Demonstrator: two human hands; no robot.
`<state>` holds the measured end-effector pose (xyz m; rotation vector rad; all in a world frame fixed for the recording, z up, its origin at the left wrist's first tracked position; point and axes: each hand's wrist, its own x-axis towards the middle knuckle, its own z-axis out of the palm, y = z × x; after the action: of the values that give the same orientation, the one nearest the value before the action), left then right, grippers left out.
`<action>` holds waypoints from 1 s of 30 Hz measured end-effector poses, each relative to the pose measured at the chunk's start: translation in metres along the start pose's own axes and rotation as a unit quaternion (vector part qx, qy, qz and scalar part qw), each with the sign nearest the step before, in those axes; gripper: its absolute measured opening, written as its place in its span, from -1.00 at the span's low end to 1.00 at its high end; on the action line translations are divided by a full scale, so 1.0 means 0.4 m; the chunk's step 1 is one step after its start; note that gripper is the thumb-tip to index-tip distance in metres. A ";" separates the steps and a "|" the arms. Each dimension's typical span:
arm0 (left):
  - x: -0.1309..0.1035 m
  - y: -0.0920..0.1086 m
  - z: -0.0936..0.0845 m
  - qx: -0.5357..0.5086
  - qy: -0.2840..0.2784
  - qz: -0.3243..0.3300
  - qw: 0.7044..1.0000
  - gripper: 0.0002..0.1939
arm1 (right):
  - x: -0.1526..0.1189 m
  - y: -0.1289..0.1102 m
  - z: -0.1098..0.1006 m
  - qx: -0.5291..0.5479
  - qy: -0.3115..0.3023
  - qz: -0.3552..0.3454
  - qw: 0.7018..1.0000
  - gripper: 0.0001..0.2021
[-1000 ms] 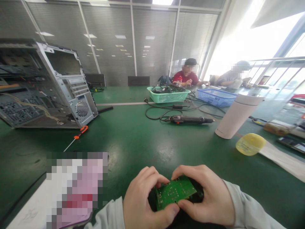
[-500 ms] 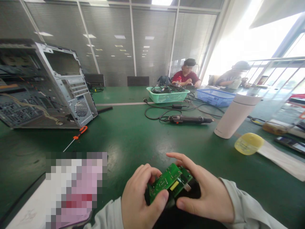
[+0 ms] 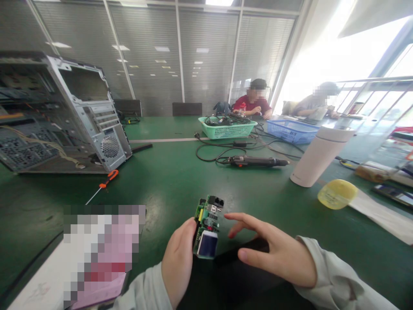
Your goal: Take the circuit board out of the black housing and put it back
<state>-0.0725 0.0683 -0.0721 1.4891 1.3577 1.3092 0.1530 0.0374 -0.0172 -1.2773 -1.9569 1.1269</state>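
Observation:
A green circuit board assembly (image 3: 208,228) stands tilted over the table's near edge, its side with a small dark screen and black connectors facing me. My left hand (image 3: 180,256) grips it along its left edge. Just right of the board, my right hand (image 3: 269,249) has its fingers apart and does not touch the board. Below the right hand lies a dark object (image 3: 241,254), whose shape is hard to make out.
An open computer case (image 3: 109,146) stands at left, an orange-handled screwdriver (image 3: 103,185) before it. Behind are a black electric screwdriver (image 3: 254,162), a green basket (image 3: 229,129) and a blue basket (image 3: 292,131). A pink bottle (image 3: 318,157) stands right. Two people sit across.
The board has been turned to show its component side and has moved left with my left hand. My right hand has let go of it and its fingers are apart.

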 end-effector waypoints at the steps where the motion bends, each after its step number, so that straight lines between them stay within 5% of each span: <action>1: 0.001 -0.007 -0.002 -0.003 -0.005 -0.012 1.000 -0.73 | 0.003 -0.001 -0.001 -0.002 0.002 0.008 1.000 -0.47; 8: 0.021 0.038 -0.007 -0.077 -0.080 -0.052 0.992 -0.62 | 0.033 0.025 -0.017 -0.010 0.079 0.103 0.991 -0.42; 14: 0.018 0.036 -0.010 -0.067 -0.128 -0.052 0.988 -0.59 | 0.045 0.063 -0.025 0.122 0.201 0.142 0.961 -0.34; 17: 0.015 0.022 -0.010 -0.061 -0.142 -0.050 0.987 -0.62 | 0.046 0.058 -0.010 0.295 0.103 0.192 0.930 -0.32; 20: 0.014 0.013 -0.009 -0.063 -0.153 -0.053 0.985 -0.63 | 0.044 0.045 0.007 0.443 -0.050 0.160 0.881 -0.36; 25: 0.013 0.005 -0.006 -0.065 -0.149 -0.056 0.985 -0.61 | 0.038 0.016 0.013 0.539 -0.057 0.180 0.821 -0.46; 27: 0.012 0.003 -0.006 -0.060 -0.149 -0.054 0.986 -0.62 | 0.038 0.006 0.011 0.516 -0.017 0.201 0.832 -0.41; 30: 0.009 0.006 -0.008 -0.057 -0.144 -0.047 0.987 -0.65 | 0.036 -0.005 0.005 0.388 0.073 0.192 0.899 -0.32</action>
<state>-0.0756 0.0711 -0.0684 1.4542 1.1323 1.0479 0.1445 0.0496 -0.0167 -1.2439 -0.9602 1.7072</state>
